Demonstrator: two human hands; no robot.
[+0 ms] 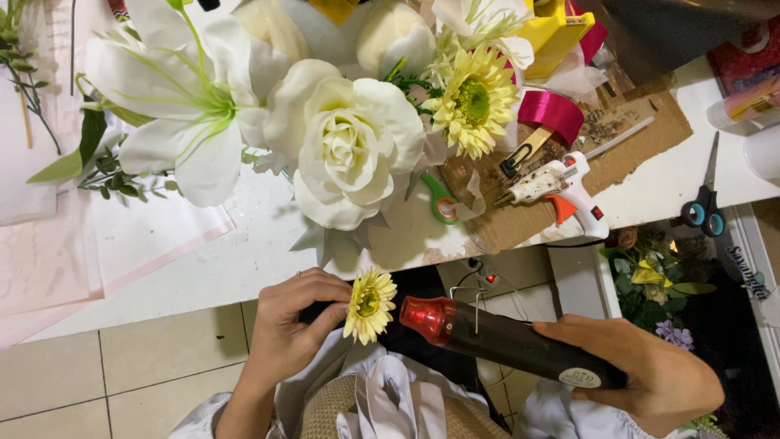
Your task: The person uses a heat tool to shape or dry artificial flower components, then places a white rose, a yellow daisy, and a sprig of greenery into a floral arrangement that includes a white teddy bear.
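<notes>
My left hand [288, 321] pinches the stem of a small pale yellow artificial daisy [370, 303], its face turned toward the red nozzle of a black hot glue gun [496, 337]. My right hand [650, 370] grips the rear of that black gun, which lies nearly level over my lap. The nozzle tip almost touches the daisy. Above, on the white table [236, 260], stands a bouquet with a big white rose [349, 146], a white lily [183, 106] and a larger yellow daisy [474, 102].
A white glue gun with orange trigger [561, 189] rests on brown cardboard [626, 138] beside a magenta ribbon roll [552, 114]. Blue-handled scissors [705, 207] lie at the right, green-handled scissors [440, 199] under the rose. Pink paper sheets [49, 252] cover the left. Tiled floor below.
</notes>
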